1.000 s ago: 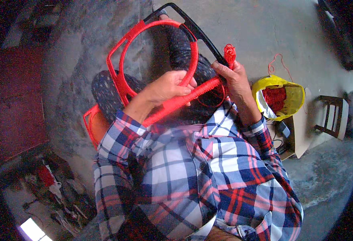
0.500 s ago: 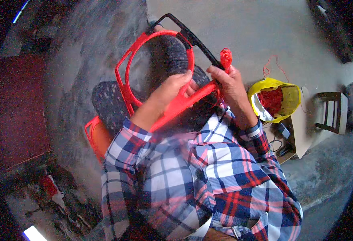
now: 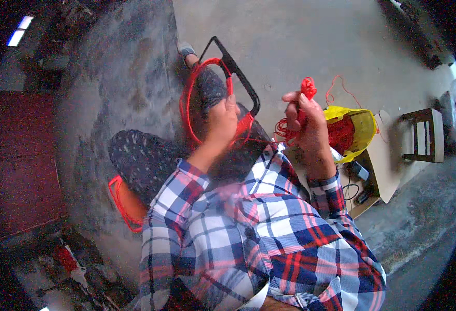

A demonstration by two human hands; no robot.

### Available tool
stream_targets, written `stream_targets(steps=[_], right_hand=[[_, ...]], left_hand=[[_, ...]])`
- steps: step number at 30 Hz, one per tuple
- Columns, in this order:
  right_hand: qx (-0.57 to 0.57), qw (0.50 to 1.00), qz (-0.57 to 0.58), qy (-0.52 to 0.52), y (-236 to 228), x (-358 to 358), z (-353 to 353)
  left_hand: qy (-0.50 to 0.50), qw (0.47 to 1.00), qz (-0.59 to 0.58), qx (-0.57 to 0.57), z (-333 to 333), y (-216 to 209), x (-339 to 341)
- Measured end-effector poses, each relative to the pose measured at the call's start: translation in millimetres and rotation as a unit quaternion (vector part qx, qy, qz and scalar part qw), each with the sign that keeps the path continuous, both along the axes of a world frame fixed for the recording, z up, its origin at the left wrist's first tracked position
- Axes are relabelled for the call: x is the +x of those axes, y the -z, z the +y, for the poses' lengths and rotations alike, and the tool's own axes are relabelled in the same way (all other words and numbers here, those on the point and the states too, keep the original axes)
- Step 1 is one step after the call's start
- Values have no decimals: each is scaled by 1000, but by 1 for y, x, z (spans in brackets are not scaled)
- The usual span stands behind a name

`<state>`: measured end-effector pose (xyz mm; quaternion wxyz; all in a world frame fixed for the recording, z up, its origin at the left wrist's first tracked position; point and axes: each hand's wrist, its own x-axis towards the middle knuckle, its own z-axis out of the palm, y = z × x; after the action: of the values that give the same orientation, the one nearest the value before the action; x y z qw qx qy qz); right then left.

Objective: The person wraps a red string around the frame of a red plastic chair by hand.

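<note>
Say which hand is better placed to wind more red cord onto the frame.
Probably the right hand: it is raised clear of the frame, pinching a bundle of red cord with strands running toward the frame. The left hand grips the frame's edge, steadying it.

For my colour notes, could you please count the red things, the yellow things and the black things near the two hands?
Red: 3 — hoop frame, cord bundle in the right hand, stool seat
Yellow: 1 — bag
Black: 1 — bar frame by the left hand
Total: 5
</note>
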<state>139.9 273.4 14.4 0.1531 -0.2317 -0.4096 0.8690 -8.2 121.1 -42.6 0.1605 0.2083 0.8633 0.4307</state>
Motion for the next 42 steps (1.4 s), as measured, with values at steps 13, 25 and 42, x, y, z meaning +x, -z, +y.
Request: stream_targets(steps=[13, 25, 42], right_hand=[[34, 966, 215, 137, -41, 33, 44], [24, 984, 159, 70, -22, 21, 43], [-49, 973, -139, -176, 54, -34, -42]], left_hand=[[-115, 990, -52, -66, -30, 76, -36], [-150, 980, 8, -129, -42, 107, -50], [77, 984, -153, 52, -55, 4, -7]])
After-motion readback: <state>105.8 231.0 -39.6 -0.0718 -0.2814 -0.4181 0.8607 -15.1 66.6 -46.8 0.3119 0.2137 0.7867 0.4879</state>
